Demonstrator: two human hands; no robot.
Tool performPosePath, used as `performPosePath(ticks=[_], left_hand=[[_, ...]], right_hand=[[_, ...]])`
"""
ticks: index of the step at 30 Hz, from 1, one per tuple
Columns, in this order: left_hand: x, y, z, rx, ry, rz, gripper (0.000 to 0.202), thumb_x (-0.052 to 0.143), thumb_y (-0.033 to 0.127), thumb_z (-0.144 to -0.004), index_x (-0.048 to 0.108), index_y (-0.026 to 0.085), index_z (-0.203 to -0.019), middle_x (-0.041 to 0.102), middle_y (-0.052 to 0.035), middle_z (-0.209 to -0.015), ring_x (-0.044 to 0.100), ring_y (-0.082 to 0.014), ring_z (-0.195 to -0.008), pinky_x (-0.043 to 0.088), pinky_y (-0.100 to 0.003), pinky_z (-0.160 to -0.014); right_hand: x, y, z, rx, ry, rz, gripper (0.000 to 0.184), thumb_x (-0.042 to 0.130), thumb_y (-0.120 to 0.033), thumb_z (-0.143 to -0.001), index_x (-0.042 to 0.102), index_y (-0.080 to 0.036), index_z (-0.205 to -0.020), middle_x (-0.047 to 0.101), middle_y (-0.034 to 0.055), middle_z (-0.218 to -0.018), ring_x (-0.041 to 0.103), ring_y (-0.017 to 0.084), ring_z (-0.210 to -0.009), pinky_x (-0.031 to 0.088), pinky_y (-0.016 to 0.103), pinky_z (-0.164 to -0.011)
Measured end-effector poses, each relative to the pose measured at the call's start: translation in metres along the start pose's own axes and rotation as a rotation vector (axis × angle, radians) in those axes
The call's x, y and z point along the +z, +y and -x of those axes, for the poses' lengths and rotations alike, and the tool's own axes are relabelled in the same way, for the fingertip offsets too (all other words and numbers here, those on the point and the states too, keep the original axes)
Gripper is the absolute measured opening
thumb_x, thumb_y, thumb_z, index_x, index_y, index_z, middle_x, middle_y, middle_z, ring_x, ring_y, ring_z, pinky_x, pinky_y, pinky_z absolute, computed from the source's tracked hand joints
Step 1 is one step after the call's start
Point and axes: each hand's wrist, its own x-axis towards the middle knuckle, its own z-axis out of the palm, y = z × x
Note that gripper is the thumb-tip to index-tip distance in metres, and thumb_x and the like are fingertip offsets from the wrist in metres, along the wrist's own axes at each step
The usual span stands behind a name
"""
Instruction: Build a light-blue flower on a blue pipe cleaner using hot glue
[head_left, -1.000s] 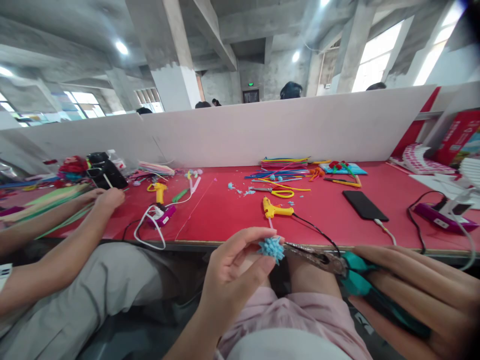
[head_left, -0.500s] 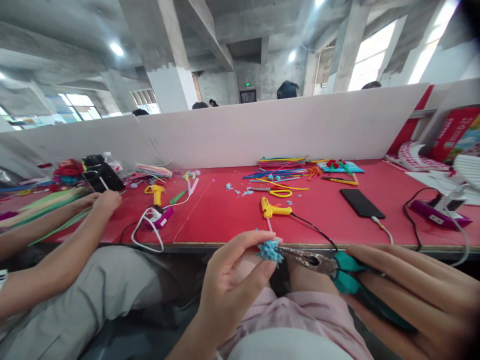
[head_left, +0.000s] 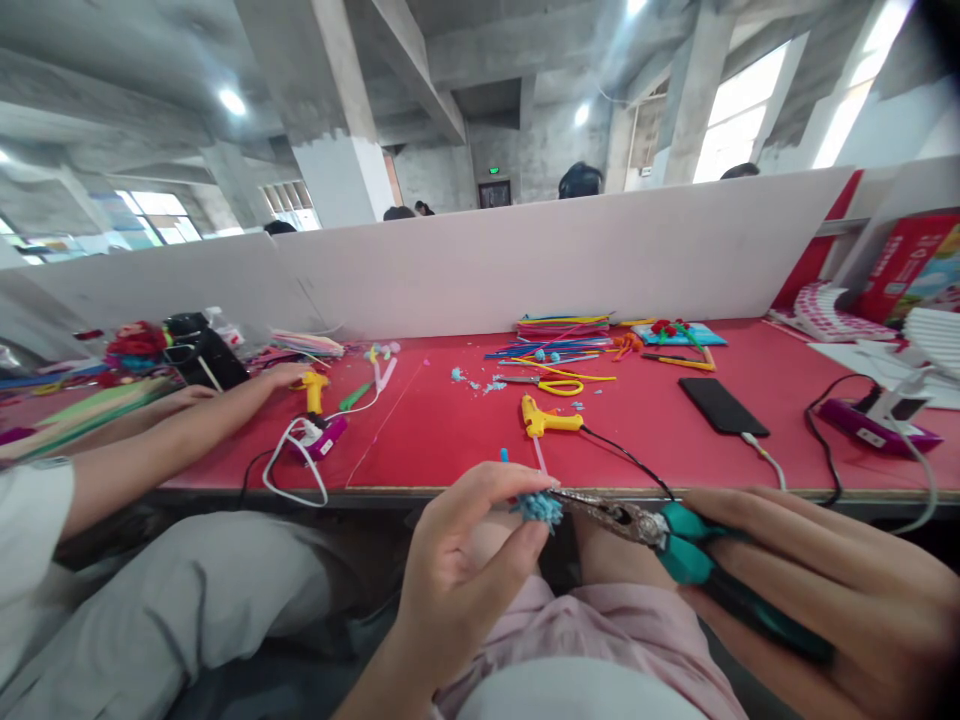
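Observation:
Between the thumb and fingers of my left hand (head_left: 465, 570) is a small spiky blue pipe-cleaner piece (head_left: 541, 508), held over my lap just off the table edge. My right hand (head_left: 840, 580) is wrapped round the green and black handles of long-nose pliers (head_left: 637, 522). The pliers' rusty jaws point left, and their tips touch the top of the blue piece. Whether the tips pinch a strand cannot be made out. Just beyond on the table lies a yellow hot glue gun (head_left: 551, 418), its glue stick pointing toward me.
Yellow-handled scissors (head_left: 559, 385), blue scraps (head_left: 480, 380) and bundled pipe cleaners (head_left: 562, 328) lie behind the glue gun. A phone (head_left: 724, 406) and purple power strip (head_left: 877, 430) are at right. At left, a co-worker's arm (head_left: 187, 420) reaches to another yellow glue gun (head_left: 313, 390). A white partition (head_left: 525, 265) stands behind.
The plier tips have shifted slightly up and left on the blue piece, which has turned a little in my left hand. The co-worker's arm has reached right to the other glue gun.

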Motion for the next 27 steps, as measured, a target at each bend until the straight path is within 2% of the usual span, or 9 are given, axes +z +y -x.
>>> performPosePath(ticks=[4,7,12,18,24,27], left_hand=[[0.0044,-0.0005,-0.0017,-0.118,0.058,0.095,0.013,0.068,0.025,-0.079,0.075,0.022,-0.090,0.073,-0.0027,-0.090,0.066,-0.0169,-0.084,0.050,-0.022,-0.077],[0.0071,0.0006,-0.0039,-0.179,0.087,0.115,0.010,0.067,0.025,-0.080,0.074,0.020,-0.085,0.074,-0.0038,-0.086,0.067,-0.0177,-0.082,0.050,-0.024,-0.077],[0.0053,0.0001,-0.0037,-0.157,0.074,0.044,0.010,0.065,0.019,-0.078,0.073,0.020,-0.084,0.074,-0.0034,-0.085,0.067,-0.0180,-0.082,0.050,-0.025,-0.076],[0.0010,-0.0027,-0.0026,-0.148,0.021,0.029,0.013,0.062,0.017,-0.078,0.073,0.020,-0.085,0.073,-0.0046,-0.085,0.067,-0.0198,-0.082,0.049,-0.027,-0.075],[0.0047,0.0017,-0.0027,-0.196,0.095,0.042,0.013,0.065,0.021,-0.076,0.073,0.019,-0.087,0.074,-0.0049,-0.086,0.067,-0.0194,-0.083,0.050,-0.026,-0.077],[0.0048,0.0028,-0.0020,-0.215,0.083,0.026,0.014,0.065,0.019,-0.075,0.073,0.020,-0.086,0.074,-0.0039,-0.085,0.067,-0.0184,-0.081,0.050,-0.025,-0.076]], right_hand=[[-0.0004,-0.0015,-0.0010,-0.029,-0.008,0.045,0.012,0.052,-0.020,-0.089,0.064,-0.023,-0.086,0.070,0.0039,-0.102,0.065,0.022,-0.088,0.052,0.038,-0.081],[0.0002,-0.0028,-0.0008,-0.040,0.008,0.045,0.014,0.052,-0.019,-0.088,0.064,-0.022,-0.084,0.070,0.0042,-0.100,0.066,0.023,-0.089,0.052,0.039,-0.083],[0.0005,-0.0039,-0.0036,-0.026,0.012,0.016,0.013,0.052,-0.019,-0.088,0.064,-0.022,-0.084,0.070,0.0047,-0.099,0.067,0.022,-0.087,0.054,0.036,-0.082],[-0.0028,-0.0053,-0.0096,0.037,-0.020,-0.072,0.009,0.054,-0.018,-0.087,0.061,-0.023,-0.085,0.070,0.0016,-0.098,0.069,0.017,-0.085,0.057,0.024,-0.072],[-0.0005,-0.0039,-0.0055,0.003,0.016,-0.022,0.009,0.055,-0.018,-0.087,0.061,-0.022,-0.083,0.070,0.0033,-0.096,0.067,0.020,-0.086,0.055,0.033,-0.078],[0.0003,-0.0036,-0.0019,-0.031,0.009,0.031,0.011,0.054,-0.017,-0.087,0.063,-0.022,-0.083,0.069,0.0039,-0.099,0.066,0.022,-0.087,0.053,0.038,-0.081]])
